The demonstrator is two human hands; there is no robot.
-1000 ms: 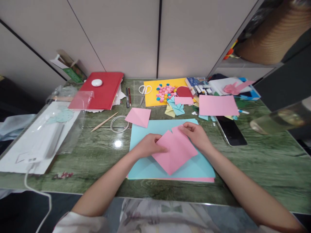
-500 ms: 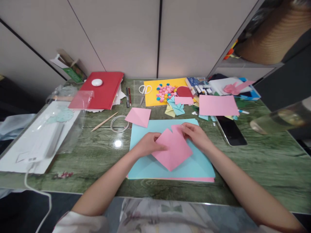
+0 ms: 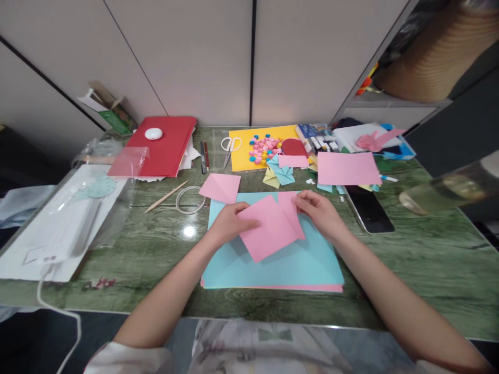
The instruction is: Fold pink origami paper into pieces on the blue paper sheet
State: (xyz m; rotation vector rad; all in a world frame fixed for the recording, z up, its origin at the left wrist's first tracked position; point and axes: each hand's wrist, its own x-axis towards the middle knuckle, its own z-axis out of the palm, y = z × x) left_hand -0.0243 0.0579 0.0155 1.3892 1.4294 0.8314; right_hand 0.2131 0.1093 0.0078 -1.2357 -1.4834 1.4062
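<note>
A pink paper square is pinched at its left corner by my left hand, thumb on top. My right hand pinches the upper end of a pink paper strip at the square's right side. A gap parts strip and square at the top; lower down they meet, and I cannot tell whether they are still joined. Both are held over a stack of light blue paper with a pink edge showing beneath. Another creased pink square lies at the stack's upper left corner.
Behind are white-handled scissors, pink, blue and yellow small pieces on yellow paper, and folded paper shapes. A phone and bottle stand right; a tape ring, wooden stick and red folder left.
The pink strip has swung away from the square at the top, and the gap between them is wider. My left hand has shifted slightly left and up with the square.
</note>
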